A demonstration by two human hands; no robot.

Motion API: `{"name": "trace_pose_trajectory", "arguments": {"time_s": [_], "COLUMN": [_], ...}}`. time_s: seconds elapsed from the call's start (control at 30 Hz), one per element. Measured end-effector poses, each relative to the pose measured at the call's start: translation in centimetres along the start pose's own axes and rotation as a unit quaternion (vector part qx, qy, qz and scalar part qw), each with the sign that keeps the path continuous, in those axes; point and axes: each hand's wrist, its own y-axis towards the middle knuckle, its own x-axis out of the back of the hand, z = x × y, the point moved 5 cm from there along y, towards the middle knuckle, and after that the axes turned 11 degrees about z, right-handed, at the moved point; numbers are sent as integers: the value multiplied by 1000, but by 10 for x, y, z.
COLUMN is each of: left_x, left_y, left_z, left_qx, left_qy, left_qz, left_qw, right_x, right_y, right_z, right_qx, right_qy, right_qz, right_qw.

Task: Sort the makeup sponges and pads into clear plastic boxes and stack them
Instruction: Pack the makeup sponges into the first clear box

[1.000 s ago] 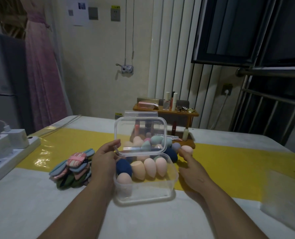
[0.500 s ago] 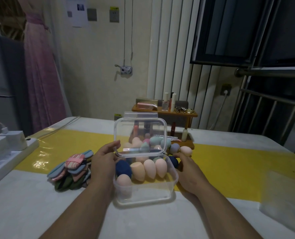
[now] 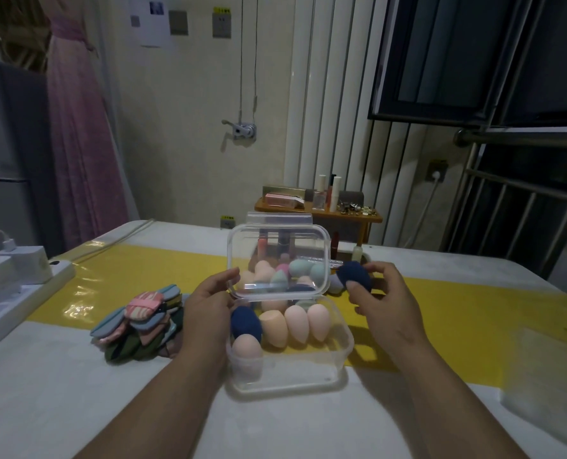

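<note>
A clear plastic box (image 3: 292, 376) stands in front of me with its hinged lid (image 3: 277, 233) raised upright. Inside lie several egg-shaped sponges: peach ones (image 3: 295, 323) and a dark blue one (image 3: 245, 321). My left hand (image 3: 209, 306) holds the box's left side, thumb at the lid's lower corner. My right hand (image 3: 384, 299) pinches a dark blue sponge (image 3: 355, 276) in the air just right of the lid. More loose sponges (image 3: 295, 270), teal, pink and peach, lie behind the box, seen through the lid. A heap of flat makeup pads (image 3: 139, 319) lies left of the box.
A white power strip (image 3: 7, 293) with chargers sits at the table's left edge. A small wooden shelf (image 3: 321, 213) with cosmetics stands at the back. A second clear box (image 3: 547, 385) lies blurred at the right. A yellow runner (image 3: 457, 309) crosses the table.
My right hand has picked up a dark blue sponge from behind the box's right side and lifted it. My left hand has stayed on the box.
</note>
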Motion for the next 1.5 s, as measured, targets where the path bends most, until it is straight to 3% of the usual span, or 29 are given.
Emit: {"name": "trace_pose_trajectory", "arguments": {"time_s": [0.13, 0.27, 0.6, 0.7, 1.07, 1.5], "left_x": [-2, -2, -3, -4, -6, -4], "left_y": [1, 2, 4, 3, 1, 5], "left_z": [2, 4, 3, 2, 2, 5], "left_qx": [-4, -3, -30, -27, -27, -23], "left_qy": [1, 1, 19, 20, 16, 16], "left_qz": [6, 6, 9, 10, 18, 19], "left_qw": [1000, 1000, 999, 999, 999, 999], "right_x": [-10, -38, -71, -75, -80, -73], "right_y": [-9, -20, -24, -24, -23, -23], "right_z": [24, 45, 43, 42, 43, 43], "right_qx": [51, 64, 34, 20, -9, -8], "right_qy": [34, -11, -215, -231, -270, -239], "right_qz": [75, 201, 282, 311, 300, 287], "right_qw": [995, 978, 934, 922, 915, 928]}}
